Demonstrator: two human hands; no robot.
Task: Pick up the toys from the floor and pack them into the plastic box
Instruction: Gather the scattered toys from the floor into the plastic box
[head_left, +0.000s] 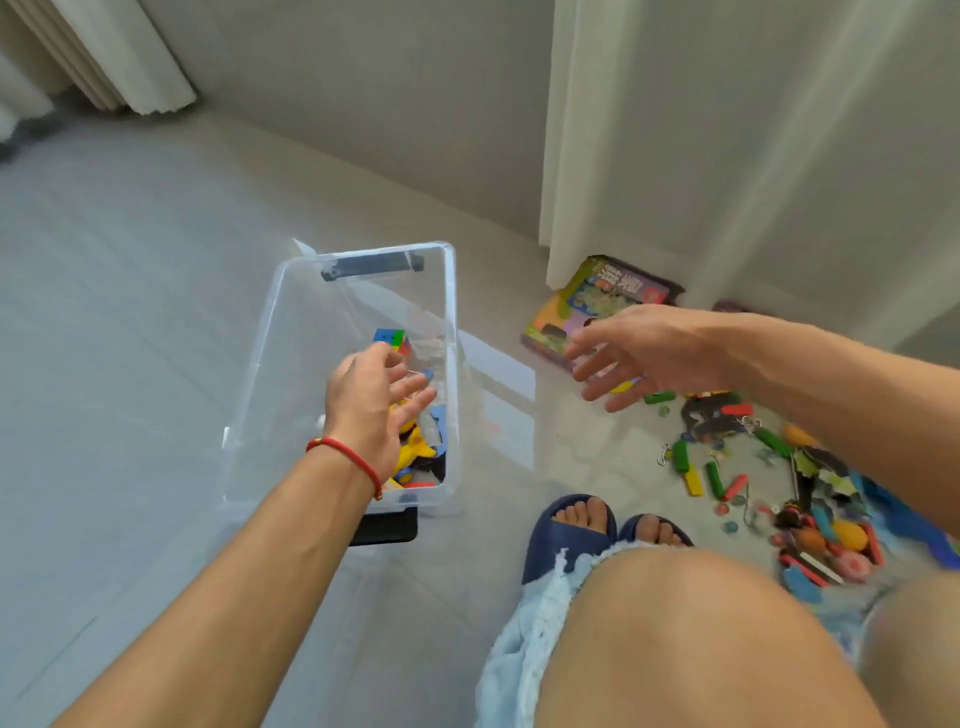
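Note:
A clear plastic box (291, 332) with black latches stands on the grey floor at centre left. Inside it lie a colourful puzzle cube (390, 338), a yellow toy (415, 449) and several small pieces. My left hand (371, 402), a red cord on its wrist, hovers over the box with fingers spread and holds nothing. My right hand (647, 351) is open in the air to the right of the box, above a game box (597, 301) on the floor. A heap of small toys (810, 499) lies at the right: green, red and yellow sticks, foam pieces, balls.
White curtains (727, 156) hang behind the game box, and a grey wall runs along the back. My knees and feet in dark blue slippers (561, 540) fill the lower right, between the box and the toy heap. Bare floor stretches to the left.

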